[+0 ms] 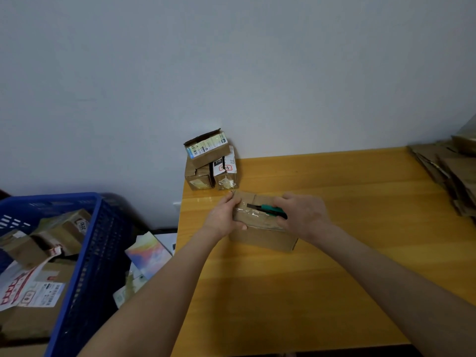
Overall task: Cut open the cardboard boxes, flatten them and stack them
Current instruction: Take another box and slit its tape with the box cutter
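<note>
A taped brown cardboard box point(260, 237) lies on the yellow wooden table point(334, 253). My left hand point(223, 217) grips the box's left end, thumb on the near side, fingers over the top. My right hand point(304, 215) holds a green and black utility knife point(268, 210), its blade end pointing left over the box's taped top. Three small sealed boxes point(210, 163) with shipping labels are stacked at the table's back left corner against the wall. A pile of flattened cardboard point(448, 171) lies at the table's far right.
A blue plastic crate point(98, 253) full of more labelled boxes stands on the floor to the left. Colourful flat packages point(148, 256) lie on the floor between crate and table. A plain grey wall rises behind.
</note>
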A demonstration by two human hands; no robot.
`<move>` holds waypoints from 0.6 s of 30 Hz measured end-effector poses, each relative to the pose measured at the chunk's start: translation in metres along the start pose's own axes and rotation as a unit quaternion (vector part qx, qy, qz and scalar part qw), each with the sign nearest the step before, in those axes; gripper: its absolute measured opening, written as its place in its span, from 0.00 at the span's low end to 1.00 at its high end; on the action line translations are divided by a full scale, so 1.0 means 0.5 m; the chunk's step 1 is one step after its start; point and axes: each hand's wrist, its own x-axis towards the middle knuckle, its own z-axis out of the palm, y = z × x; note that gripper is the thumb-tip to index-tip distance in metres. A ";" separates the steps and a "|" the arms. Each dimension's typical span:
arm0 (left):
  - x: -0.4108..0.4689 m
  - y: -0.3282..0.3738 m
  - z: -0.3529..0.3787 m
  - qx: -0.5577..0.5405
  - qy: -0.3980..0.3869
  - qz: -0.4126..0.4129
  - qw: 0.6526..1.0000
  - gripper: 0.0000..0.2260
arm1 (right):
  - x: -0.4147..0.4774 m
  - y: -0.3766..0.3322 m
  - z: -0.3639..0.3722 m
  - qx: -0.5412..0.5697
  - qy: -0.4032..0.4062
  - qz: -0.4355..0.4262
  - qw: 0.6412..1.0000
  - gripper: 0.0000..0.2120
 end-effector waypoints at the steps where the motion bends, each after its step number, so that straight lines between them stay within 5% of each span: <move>1: 0.001 0.001 0.001 0.003 0.001 -0.001 1.000 0.41 | 0.002 -0.003 0.001 -0.007 -0.006 -0.008 1.000 0.13; 18: 0.018 0.021 -0.007 0.110 -0.038 -0.007 0.993 0.37 | 0.021 -0.030 0.010 -0.076 -0.031 -0.017 0.996 0.07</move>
